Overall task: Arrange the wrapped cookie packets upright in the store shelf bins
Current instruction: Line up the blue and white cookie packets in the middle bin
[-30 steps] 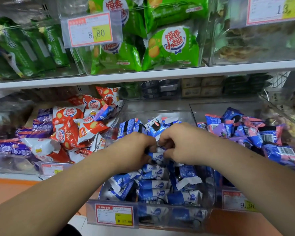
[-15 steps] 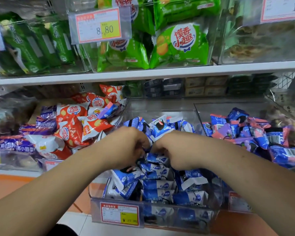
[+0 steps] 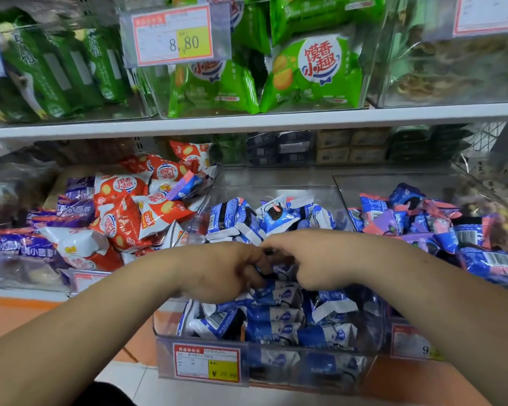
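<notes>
packets (image 3: 279, 317) in middle bin (image 3: 276, 191), hands above

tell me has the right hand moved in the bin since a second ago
Yes, slightly: the right hand has drawn back from the rear wall of the clear bin toward the front price tag.

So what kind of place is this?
Most likely a shop's snack aisle: price tags hang on clear bins full of wrapped cookie packets, lined up on white shelves.
</notes>
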Demonstrator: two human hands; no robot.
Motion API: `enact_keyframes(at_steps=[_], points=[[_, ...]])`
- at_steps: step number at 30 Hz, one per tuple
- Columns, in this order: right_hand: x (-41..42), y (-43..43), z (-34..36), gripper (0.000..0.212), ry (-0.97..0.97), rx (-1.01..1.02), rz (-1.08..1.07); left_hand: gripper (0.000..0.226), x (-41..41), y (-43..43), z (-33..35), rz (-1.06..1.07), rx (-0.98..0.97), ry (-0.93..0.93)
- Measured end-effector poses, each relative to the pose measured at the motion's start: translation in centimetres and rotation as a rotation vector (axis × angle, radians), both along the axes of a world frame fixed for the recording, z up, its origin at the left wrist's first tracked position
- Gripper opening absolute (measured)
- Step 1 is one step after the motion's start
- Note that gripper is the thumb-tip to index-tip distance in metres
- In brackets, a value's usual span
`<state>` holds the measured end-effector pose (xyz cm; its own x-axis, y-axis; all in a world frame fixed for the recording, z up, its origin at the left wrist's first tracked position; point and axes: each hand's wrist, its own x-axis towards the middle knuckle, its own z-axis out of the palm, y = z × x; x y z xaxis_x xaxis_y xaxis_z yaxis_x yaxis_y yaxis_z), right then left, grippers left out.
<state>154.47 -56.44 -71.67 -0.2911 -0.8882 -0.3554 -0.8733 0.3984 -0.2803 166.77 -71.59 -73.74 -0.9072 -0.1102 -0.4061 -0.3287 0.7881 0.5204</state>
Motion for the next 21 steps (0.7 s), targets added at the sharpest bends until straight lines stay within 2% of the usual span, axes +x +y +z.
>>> enact_keyframes(at_steps=[6, 8, 12, 14, 17, 21], points=[[0.3, -0.5, 0.0, 0.073, -0.065, 0.122, 0.006, 0.038, 0.3, -1.2, 1.6, 0.132, -0.179, 0.291], [0.1, -0.5, -0.2, 0.070, -0.070, 0.101, -0.005, 0.047, 0.1, -0.7, 1.2, 0.117, -0.199, 0.255], [0.1, 0.1, 0.0, 0.040, 0.061, -0.063, -0.047, 0.058, -0.4, 0.1, 0.5, 0.056, -0.183, 0.137], [0.0, 0.5, 0.7, 0.043, 0.114, -0.162, -0.071, 0.055, -0.7, 0.1, 0.4, 0.051, -0.196, 0.101], [-1.0, 1.0, 1.1, 0.035, 0.268, -0.300, -0.112, 0.047, -1.1, 0.3, 0.0, 0.033, -0.242, 0.048], [-2.8, 1.4, 0.2, 0.037, 0.262, -0.337, -0.164, 0.034, -2.0, 1.1, -1.2, -0.076, -0.420, -0.016]])
